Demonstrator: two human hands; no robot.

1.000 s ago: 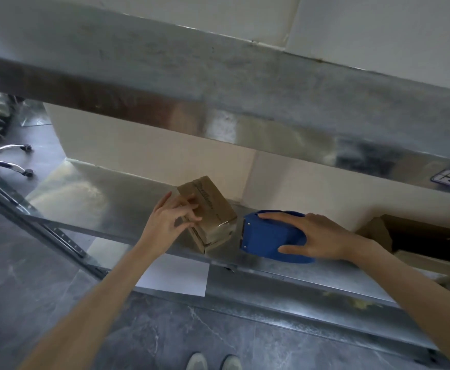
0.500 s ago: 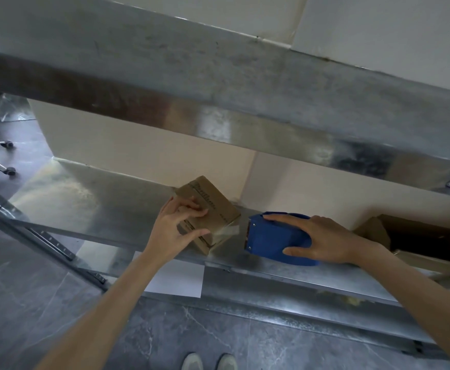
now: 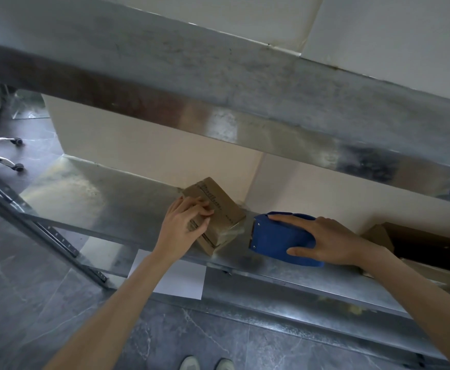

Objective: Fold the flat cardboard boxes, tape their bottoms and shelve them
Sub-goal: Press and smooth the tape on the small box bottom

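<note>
Gripping cardboard box (image 3: 219,209), left hand (image 3: 183,228) curled; right hand (image 3: 328,241) clasps blue tape dispenser (image 3: 274,236).

Lower metal shelf (image 3: 85,198) seen from above. A small cardboard box (image 3: 218,209) sits askew near the shelf's front edge, and the left hand (image 3: 183,228) grips its near end with curled fingers. Just beside it, toward the shelf's right end, the right hand (image 3: 330,241) holds a blue tape dispenser (image 3: 277,236), index finger along its top. Open brown boxes (image 3: 426,247) occupy the right end.
</note>
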